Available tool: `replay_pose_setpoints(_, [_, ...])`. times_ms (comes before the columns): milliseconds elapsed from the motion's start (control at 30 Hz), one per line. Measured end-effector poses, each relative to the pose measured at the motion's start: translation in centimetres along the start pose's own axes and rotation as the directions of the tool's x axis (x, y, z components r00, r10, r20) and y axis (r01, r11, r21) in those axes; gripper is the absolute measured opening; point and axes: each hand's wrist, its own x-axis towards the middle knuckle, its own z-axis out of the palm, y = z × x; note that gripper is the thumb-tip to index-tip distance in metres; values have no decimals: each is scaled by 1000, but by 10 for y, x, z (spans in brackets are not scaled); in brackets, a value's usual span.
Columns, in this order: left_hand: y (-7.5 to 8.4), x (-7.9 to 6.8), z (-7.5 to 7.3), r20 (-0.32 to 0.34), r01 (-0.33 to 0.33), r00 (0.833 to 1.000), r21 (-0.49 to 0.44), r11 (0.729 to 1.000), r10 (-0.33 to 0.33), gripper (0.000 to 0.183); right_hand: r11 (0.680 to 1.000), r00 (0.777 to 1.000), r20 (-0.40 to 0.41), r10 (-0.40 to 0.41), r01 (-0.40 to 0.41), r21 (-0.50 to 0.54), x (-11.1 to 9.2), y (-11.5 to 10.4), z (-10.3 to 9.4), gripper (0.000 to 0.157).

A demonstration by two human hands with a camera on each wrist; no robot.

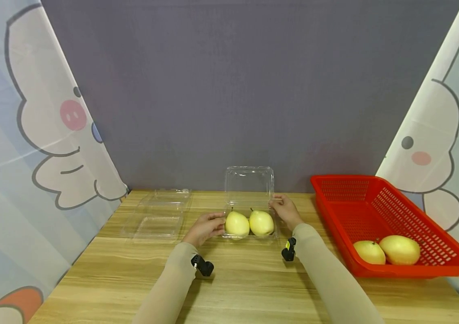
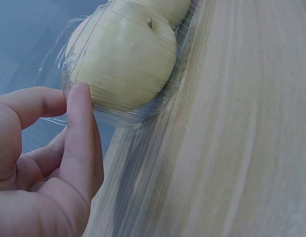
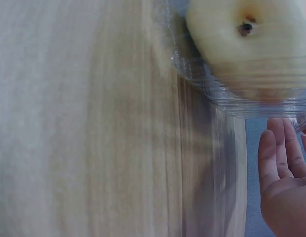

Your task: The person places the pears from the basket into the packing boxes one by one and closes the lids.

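Observation:
A clear plastic clamshell box stands at the middle of the table with its lid raised at the back. Two yellow-green pears sit side by side in its base, stems up in the head view. My left hand pinches the box's left rim; in the left wrist view the thumb and a finger meet at the plastic edge beside a pear. At the back right corner, near the hinge, my right hand grips the box's edge. Part of that grip lies outside the right wrist view, where several fingers extend below the box.
Left of the box lies another clear clamshell, opened out. A red plastic basket stands on the right, with two pears at its near end. A dark grey cloth rises behind the wooden table.

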Motion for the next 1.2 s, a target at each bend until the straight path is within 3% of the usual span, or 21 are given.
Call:
replay_pose_setpoints(500, [-3, 2, -2, 4, -15, 1000, -10, 1000, 15, 43, 999, 1000, 14, -23, 23, 25, -5, -5, -1, 44])
replay_pose_setpoints(1200, [-3, 1, -1, -3, -20, 1000, -8, 1000, 20, 43, 998, 998, -8, -59, 59, 26, -8, -6, 0, 26])
